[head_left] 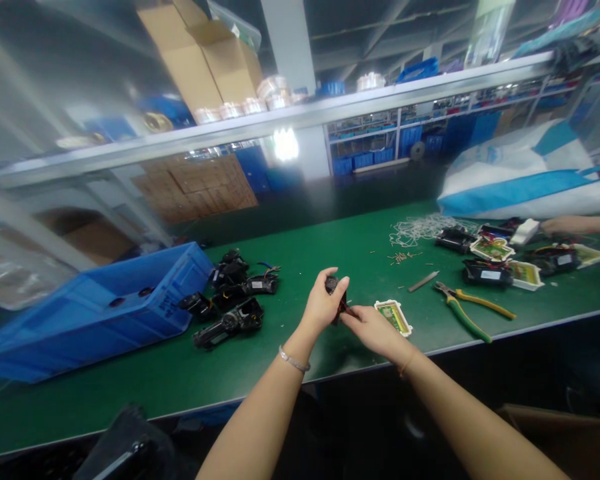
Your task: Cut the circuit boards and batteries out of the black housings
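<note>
My left hand (326, 298) is closed around a small black motor-like part (332, 285) and holds it above the green table, near its front edge. The fingers of my right hand (375, 328) pinch dark wires (347, 310) at the lower side of that part; the fingertips are partly hidden. Just right of my right hand lies a circuit board in a white frame (394, 317). Farther right are pliers with green and yellow handles (467, 310) and a flat metal blade (423, 281). Several black motor assemblies (233, 323) lie to the left.
A blue bin (95, 313) stands at the left. Small screws (405, 257) and white ties (420, 229) are scattered toward the back right. More black units with boards (487, 273) lie at the right, where another person's hand (575, 225) reaches in. A shelf (280, 120) spans above.
</note>
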`<state>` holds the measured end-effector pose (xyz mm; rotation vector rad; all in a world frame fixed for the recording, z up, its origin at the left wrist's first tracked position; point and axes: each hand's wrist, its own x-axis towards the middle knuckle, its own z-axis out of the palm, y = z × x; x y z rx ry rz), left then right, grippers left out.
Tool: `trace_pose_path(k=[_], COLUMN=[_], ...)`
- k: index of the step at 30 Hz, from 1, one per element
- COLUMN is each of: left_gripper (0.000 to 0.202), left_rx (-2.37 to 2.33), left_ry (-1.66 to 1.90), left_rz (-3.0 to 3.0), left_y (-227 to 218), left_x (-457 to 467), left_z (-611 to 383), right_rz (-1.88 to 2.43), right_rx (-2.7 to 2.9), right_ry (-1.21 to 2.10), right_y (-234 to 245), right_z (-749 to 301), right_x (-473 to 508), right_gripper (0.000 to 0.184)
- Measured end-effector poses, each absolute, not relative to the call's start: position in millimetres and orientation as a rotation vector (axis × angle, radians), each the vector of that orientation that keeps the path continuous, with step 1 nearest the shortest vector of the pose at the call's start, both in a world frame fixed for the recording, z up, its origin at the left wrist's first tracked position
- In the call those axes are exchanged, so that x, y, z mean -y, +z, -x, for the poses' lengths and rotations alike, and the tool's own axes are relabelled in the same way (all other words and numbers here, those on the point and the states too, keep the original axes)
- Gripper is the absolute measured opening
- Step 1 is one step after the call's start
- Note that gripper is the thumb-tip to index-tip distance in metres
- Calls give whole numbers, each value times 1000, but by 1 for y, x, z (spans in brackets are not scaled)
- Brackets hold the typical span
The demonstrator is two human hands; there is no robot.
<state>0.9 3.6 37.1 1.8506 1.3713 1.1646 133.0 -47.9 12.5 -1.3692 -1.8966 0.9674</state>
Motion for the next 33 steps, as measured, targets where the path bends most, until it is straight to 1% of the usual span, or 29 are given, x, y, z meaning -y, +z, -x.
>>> trace_pose_path(k=[5, 9, 12, 15, 19, 22, 24, 27, 30, 33], left_gripper=[44, 49, 49, 49, 41, 34, 33, 34, 37, 38], left_rx=[-1264, -1213, -1206, -1191, -1153, -1142, -1164, -1211, -1235, -1325], left_ry=[1116, 1099, 1114, 1074, 987, 998, 1043, 1093, 1194, 1423], left_rz=[-1768, -1478, -1288, -1216, -1284, -1374, -1423, -1483, -1454, -1195], left_y=[41, 40, 34, 26, 17, 16, 16, 17, 16, 17], left_x=[-1, -7, -13, -16, -15, -15, -15, -16, -24, -38], left_z=[2, 7, 13, 12, 0, -9, -13, -17, -14, 7], right_rz=[1372, 1202, 984, 729, 377, 271, 304, 511, 710, 699], right_rx=[1956, 1862, 1533, 1114, 731, 566, 592, 863, 1125, 1184], right_ry=[1053, 1141, 1246, 1282, 1395, 1495, 1469, 1257, 1039, 984], right_y=[8, 15, 16, 15, 23, 30, 31, 24, 18, 19], right_z=[-160, -171, -172, -167, -158, -150, -141, -123, -110, -111], right_x=[46, 48, 46, 40, 27, 20, 22, 34, 57, 79], right_gripper=[41, 43, 40, 34, 27, 27, 34, 45, 47, 46])
